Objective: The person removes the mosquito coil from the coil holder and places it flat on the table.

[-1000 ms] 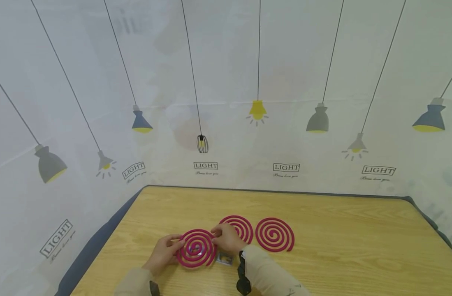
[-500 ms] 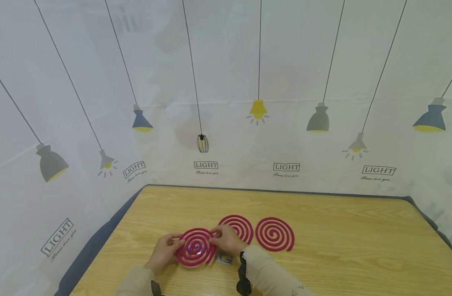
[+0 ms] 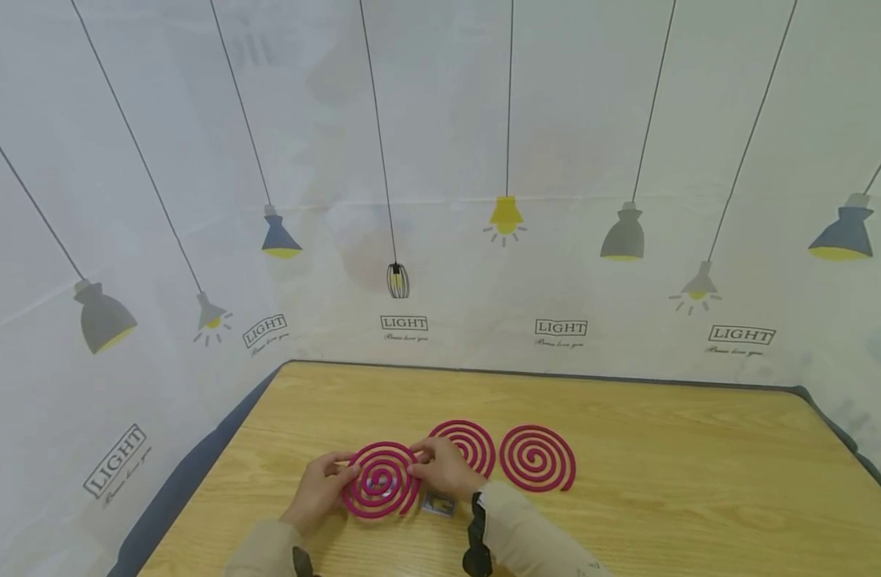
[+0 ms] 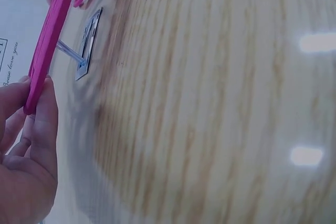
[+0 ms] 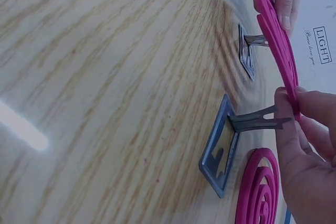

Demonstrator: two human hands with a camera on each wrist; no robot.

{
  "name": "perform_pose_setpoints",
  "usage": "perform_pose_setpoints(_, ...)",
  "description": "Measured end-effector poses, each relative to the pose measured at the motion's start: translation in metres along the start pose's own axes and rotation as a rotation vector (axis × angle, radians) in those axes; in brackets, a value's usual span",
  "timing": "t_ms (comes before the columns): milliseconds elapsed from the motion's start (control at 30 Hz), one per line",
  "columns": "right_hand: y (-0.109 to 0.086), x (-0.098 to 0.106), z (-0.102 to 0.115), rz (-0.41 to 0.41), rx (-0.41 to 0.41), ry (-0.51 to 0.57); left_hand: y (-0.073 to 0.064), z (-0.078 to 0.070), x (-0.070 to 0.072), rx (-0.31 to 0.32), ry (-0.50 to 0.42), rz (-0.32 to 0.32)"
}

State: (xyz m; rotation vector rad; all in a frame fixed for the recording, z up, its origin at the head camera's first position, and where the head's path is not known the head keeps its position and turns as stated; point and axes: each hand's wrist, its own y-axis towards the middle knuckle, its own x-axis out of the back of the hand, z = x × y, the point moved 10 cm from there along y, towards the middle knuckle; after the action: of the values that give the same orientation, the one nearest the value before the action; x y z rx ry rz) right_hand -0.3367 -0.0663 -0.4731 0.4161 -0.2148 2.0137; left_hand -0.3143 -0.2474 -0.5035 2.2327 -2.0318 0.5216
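A magenta mosquito coil [image 5: 278, 45] is held level by both hands above the table. The left hand [image 3: 321, 489] pinches its left edge between thumb and fingers, and the right hand [image 3: 447, 467] pinches the opposite edge. Under the coil stands a small metal coil stand [image 4: 89, 40], whose upright prong meets the coil's underside in the right wrist view. Close below the right hand is another metal stand [image 5: 257, 120] with a forked upright prong and a square base. Its top bears nothing.
Two more magenta coils lie flat on the wooden table [image 3: 664, 449]: one coil [image 3: 489, 453] partly behind the right hand, the other coil [image 3: 534, 458] to its right. A white backdrop [image 3: 454, 264] printed with lamps surrounds the table's back and sides.
The held coil has shifted very slightly away from the body, its near edge a little higher in the head view. Both hands keep their pinch; the stands and other coils have not moved.
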Motion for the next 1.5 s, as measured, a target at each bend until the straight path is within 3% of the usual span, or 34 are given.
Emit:
perform_pose_setpoints(400, 0.002, 0.003, 0.004, -0.002, 0.005, 0.002, -0.004, -0.014, 0.004, -0.083, -0.029, -0.049)
perform_pose_setpoints(667, 0.003, 0.008, 0.007, -0.012, -0.005, 0.007, -0.007, -0.022, 0.005, -0.099, -0.037, -0.072)
perform_pose_setpoints(900, 0.007, 0.014, 0.012, -0.022, 0.044, -0.003, -0.006, -0.028, 0.006, -0.093, 0.012, -0.106)
perform_pose_setpoints(1300, 0.01, 0.023, 0.007, -0.048, 0.022, -0.017, -0.005, -0.037, -0.001, -0.105, -0.069, -0.124)
perform_pose_setpoints(1500, 0.009, 0.025, 0.008, -0.052, 0.019, 0.029, -0.003, -0.044, 0.001, -0.125, -0.053, -0.149)
